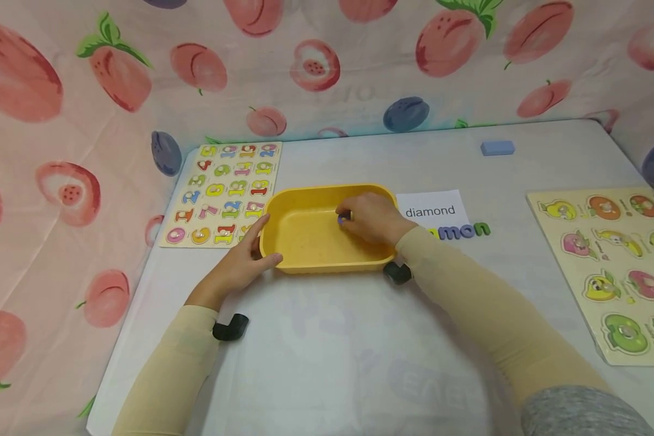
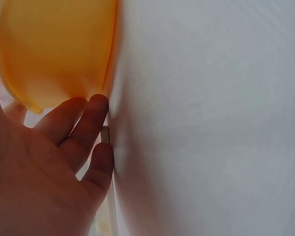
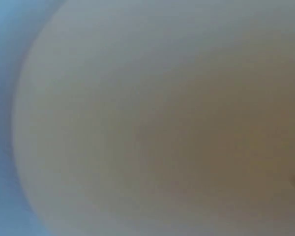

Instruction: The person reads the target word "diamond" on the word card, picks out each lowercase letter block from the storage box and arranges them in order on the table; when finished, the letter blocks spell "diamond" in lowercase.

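Observation:
A yellow plastic tray (image 1: 305, 242) sits mid-table. My left hand (image 1: 237, 266) holds its left end, the thumb by the front rim and fingers along the side; the left wrist view shows fingertips against the yellow wall (image 2: 59, 54). My right hand (image 1: 370, 215) reaches over the tray's right part and pinches a small purple-blue piece (image 1: 341, 220), mostly hidden by the fingers. To the right, a card (image 1: 433, 207) reads "diamond". Below it lie coloured letters (image 1: 463, 232); "mon" shows, with a yellow one partly covered by my right arm. The right wrist view is too blurred to read.
A number puzzle board (image 1: 212, 197) lies at the back left, partly behind the tray. On the right is a fruit puzzle board (image 1: 613, 242). A blue block (image 1: 498, 148) rests at the back right. Fruit-patterned cloth (image 1: 354, 91) hangs behind the table.

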`<action>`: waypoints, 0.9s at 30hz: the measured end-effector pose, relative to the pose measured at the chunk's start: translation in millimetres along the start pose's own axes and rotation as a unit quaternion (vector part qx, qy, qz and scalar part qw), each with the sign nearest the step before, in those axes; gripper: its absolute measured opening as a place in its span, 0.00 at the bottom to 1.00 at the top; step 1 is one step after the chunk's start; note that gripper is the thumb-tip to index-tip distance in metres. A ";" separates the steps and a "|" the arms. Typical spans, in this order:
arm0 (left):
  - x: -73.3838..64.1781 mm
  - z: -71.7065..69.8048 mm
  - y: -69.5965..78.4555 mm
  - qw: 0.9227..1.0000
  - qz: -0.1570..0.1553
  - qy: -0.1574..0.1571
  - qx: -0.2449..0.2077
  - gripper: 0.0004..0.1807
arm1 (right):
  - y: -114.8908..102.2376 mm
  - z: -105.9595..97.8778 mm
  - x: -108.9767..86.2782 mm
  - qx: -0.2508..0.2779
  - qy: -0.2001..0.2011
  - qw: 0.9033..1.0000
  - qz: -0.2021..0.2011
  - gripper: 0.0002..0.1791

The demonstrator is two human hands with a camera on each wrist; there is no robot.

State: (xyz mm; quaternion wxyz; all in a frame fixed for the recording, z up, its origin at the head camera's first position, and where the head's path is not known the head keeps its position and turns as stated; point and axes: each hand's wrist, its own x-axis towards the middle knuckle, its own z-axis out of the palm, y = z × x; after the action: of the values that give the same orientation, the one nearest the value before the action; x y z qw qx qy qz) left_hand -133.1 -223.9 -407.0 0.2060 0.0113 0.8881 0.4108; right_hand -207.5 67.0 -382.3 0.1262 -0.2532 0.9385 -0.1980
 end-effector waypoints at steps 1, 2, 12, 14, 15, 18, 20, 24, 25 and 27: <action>0.0 0.0 0.0 1.000 0.000 0.000 0.001 0.53 | -0.9 -1.5 -0.8 0.000 0.002 1.000 -0.006 0.17; -0.1 0.0 -0.2 1.000 -0.001 0.000 0.001 0.53 | -1.8 -3.2 -1.7 0.000 0.003 1.000 -0.011 0.17; -0.2 -1.0 -0.2 1.000 -0.004 0.001 -0.004 0.53 | -6.1 -27.6 -18.8 -0.015 0.027 0.997 -0.064 0.14; -0.3 -1.3 -0.3 1.000 -0.002 0.000 -0.003 0.54 | -4.7 -31.3 -23.1 -0.016 0.033 0.997 -0.071 0.13; -0.2 -1.4 -0.6 1.000 -0.001 -0.001 -0.002 0.54 | -4.1 -33.2 -25.4 -0.017 0.035 0.997 -0.071 0.13; -0.3 -1.4 -1.1 1.000 0.002 -0.003 -0.001 0.54 | -1.1 -37.6 -32.2 -0.016 0.039 0.997 -0.068 0.12; -0.2 -1.1 -1.4 1.000 0.003 -0.004 -0.002 0.54 | 2.3 -40.0 -36.6 -0.015 0.043 0.997 -0.063 0.12; 0.2 -0.6 -1.5 1.000 0.000 -0.004 -0.005 0.55 | 10.5 -46.6 -46.5 -0.010 0.051 0.997 -0.053 0.13; 0.2 -0.5 -1.5 1.000 0.001 -0.004 -0.005 0.55 | 13.6 -47.9 -48.9 -0.010 0.054 0.997 -0.053 0.13; 0.3 -0.4 -1.6 1.000 0.002 -0.006 -0.003 0.55 | 19.7 -50.9 -53.9 -0.007 0.055 0.997 -0.048 0.14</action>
State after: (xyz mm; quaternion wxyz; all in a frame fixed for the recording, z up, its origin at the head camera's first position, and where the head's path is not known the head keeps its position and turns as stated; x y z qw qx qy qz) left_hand -133.3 -225.2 -408.1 0.2106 0.0146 0.8854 0.4141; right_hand -187.8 126.7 -338.2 0.0628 -0.2872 0.9323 -0.2108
